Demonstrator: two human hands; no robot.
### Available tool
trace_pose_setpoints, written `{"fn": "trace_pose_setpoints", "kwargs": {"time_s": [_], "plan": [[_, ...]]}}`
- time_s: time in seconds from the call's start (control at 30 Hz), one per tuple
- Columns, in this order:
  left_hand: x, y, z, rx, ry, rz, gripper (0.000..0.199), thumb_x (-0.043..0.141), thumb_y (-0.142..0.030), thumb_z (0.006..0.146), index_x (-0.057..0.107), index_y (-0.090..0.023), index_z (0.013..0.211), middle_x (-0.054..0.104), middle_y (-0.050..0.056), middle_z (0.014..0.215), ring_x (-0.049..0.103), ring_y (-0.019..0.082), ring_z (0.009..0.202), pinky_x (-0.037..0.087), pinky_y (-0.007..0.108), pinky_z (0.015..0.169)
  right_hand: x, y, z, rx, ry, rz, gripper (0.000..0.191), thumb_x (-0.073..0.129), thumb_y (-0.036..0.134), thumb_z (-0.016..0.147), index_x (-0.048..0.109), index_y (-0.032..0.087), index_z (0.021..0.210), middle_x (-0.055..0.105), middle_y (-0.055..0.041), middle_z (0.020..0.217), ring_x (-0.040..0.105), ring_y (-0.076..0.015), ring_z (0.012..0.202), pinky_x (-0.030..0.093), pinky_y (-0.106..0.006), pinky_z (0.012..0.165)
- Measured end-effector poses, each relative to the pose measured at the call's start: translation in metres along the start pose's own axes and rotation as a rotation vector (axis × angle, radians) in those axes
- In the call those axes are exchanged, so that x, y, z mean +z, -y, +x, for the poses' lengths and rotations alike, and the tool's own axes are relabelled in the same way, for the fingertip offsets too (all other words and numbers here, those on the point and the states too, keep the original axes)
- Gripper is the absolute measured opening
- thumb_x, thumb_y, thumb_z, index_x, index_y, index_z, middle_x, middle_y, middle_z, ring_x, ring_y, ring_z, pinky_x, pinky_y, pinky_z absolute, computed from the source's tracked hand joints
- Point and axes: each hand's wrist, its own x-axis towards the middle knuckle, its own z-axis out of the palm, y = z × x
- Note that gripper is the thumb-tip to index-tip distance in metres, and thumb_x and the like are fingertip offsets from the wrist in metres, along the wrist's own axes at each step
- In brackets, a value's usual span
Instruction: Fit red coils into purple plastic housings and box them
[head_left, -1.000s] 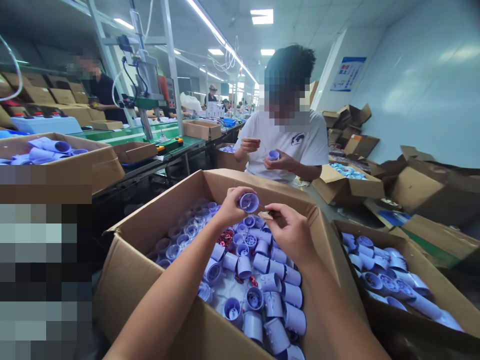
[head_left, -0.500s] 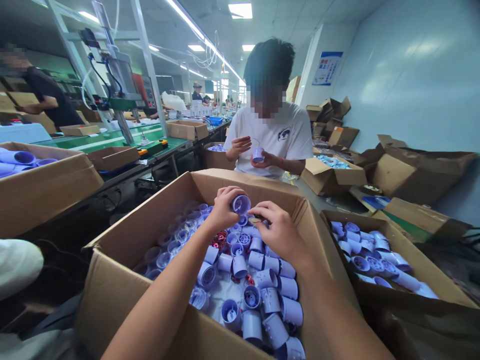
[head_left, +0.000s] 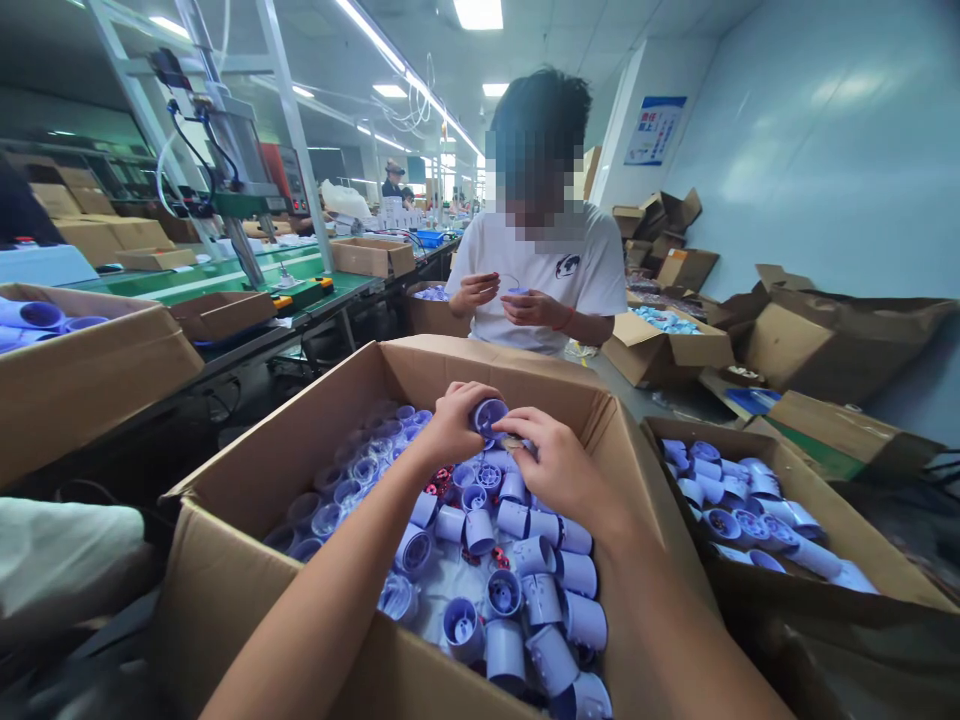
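Observation:
My left hand [head_left: 452,424] is wrapped round a purple plastic cup [head_left: 490,417], its open mouth tilted towards me. At the cup's rim are the fingertips of my right hand [head_left: 559,458], which pinches a small tan piece [head_left: 513,443] that I cannot make out clearly. Both hands hover over a large cardboard box [head_left: 262,650]. Many purple cups [head_left: 503,650] lie in it, some upright and others on their sides. Small shiny red pieces [head_left: 441,481] show among them.
Across the box, a person [head_left: 536,270] in a white shirt handles a similar cup. Another box of purple cups [head_left: 772,505] stands at right. On the left are a green workbench [head_left: 349,290] with a press machine [head_left: 240,160] and a carton [head_left: 97,385] of purple parts.
My left hand and the cup have shifted slightly right and down, bringing the cup's rim to my right fingertips. The person opposite has tilted their cup. A white-clothed shape at lower left has come further in.

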Motion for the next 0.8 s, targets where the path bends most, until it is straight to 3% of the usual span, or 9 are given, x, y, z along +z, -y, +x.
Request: {"fn": "trace_pose_setpoints", "kwargs": {"time_s": [0.17,0.43,0.8], "plan": [[0.000,-0.009,-0.003,0.042,0.016,-0.023,0.046,0.052,-0.005,0.053,0.061,-0.020,0.096,0.067,0.002,0.095,0.053,0.024,0.097,0.040,0.036,0.085,0.000,0.002,0.002,0.027,-0.124,0.014,0.035,0.048,0.004,0.077,0.064,0.021,0.103,0.069,-0.0053,0.100,0.064,-0.0187,0.092,0.051,-0.033,0.084],[0.002,-0.013,-0.002,0.020,0.045,-0.067,0.053,0.056,-0.004,0.048,0.060,-0.021,0.099,0.066,0.001,0.097,0.052,0.025,0.095,0.039,0.038,0.086,-0.003,0.005,0.003,0.002,-0.393,-0.180,0.020,0.050,0.010,0.079,0.062,0.021,0.091,0.069,-0.0077,0.090,0.063,-0.0225,0.085,0.051,-0.036,0.078],[0.002,-0.014,-0.005,0.095,-0.036,-0.106,0.041,0.057,-0.011,0.055,0.060,-0.019,0.095,0.066,0.003,0.093,0.053,0.023,0.093,0.039,0.035,0.084,0.012,0.009,0.001,-0.059,-0.224,-0.042,0.027,0.049,0.006,0.076,0.062,0.021,0.094,0.068,-0.0061,0.098,0.064,-0.0195,0.092,0.051,-0.032,0.083]]}}
